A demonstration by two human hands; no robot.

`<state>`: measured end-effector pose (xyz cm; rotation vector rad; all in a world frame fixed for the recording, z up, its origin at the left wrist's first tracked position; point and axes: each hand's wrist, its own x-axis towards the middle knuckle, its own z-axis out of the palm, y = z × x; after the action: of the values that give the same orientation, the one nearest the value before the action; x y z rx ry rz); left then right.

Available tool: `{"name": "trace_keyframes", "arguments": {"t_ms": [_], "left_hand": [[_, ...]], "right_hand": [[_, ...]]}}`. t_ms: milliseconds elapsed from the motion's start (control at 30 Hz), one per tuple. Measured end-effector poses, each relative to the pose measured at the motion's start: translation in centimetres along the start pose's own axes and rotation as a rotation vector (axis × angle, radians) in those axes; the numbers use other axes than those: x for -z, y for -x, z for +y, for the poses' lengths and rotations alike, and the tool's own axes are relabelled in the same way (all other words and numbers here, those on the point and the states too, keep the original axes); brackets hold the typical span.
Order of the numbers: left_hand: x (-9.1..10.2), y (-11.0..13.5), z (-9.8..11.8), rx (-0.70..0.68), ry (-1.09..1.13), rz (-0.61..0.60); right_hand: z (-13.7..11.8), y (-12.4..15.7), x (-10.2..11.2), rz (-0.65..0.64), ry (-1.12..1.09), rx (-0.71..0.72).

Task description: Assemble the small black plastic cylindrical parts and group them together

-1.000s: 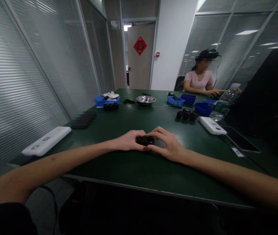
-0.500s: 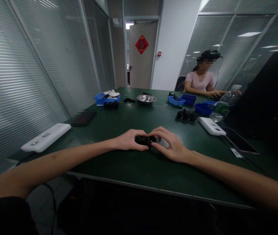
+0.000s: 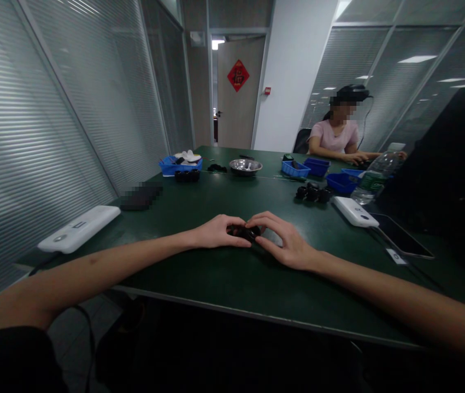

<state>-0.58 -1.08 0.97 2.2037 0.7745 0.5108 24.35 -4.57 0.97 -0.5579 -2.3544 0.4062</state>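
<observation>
A small glossy black part (image 3: 249,233) lies low over the green table (image 3: 216,273), between my two hands; its exact kind is too dark to make out. My left hand (image 3: 219,231) curves round its left side, thumb and fingers on either side of it. From the right, my right hand (image 3: 283,240) closes on it, fingertips at its far edge and thumb at its near edge. Parts of the black piece are hidden by the fingers. Several similar black parts (image 3: 313,192) stand grouped farther back to the right.
White power banks lie left (image 3: 80,229) and right (image 3: 355,212), the right one beside a phone (image 3: 400,234) and a bottle (image 3: 374,180). Farther back are a metal bowl (image 3: 246,167), a filled blue basket (image 3: 169,166) and blue trays (image 3: 341,183). A person (image 3: 334,134) sits at the far right.
The black part has turned between my hands and shows a different side. The fingers of my left hand have shifted slightly up and opened a little around it.
</observation>
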Motion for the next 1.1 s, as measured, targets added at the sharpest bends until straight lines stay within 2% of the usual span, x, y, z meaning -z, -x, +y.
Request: {"name": "trace_keyframes", "arguments": {"t_ms": [233,467,667,867,1033,1100], "left_hand": [[-0.03,0.0,0.01,-0.033,0.053,-0.014],[0.07,0.06,0.19,-0.038,0.077,-0.025],[0.06,0.04,0.26,-0.03,0.055,-0.023],[0.04,0.01,-0.14,-0.04,0.091,-0.025],[0.03,-0.07,-0.25,-0.051,0.049,-0.031],[0.03,-0.05,-0.16,-0.05,0.049,-0.029]], "right_hand": [[0.27,-0.01,-0.35,0.065,0.081,-0.081],[-0.1,0.06,-0.2,0.018,0.051,-0.005],[0.05,-0.01,-0.3,0.077,0.097,-0.072],[-0.15,0.08,-0.22,0.005,0.062,0.007],[0.09,0.11,-0.39,0.079,0.114,-0.074],[0.08,0.14,-0.37,0.069,0.118,-0.062]]}}
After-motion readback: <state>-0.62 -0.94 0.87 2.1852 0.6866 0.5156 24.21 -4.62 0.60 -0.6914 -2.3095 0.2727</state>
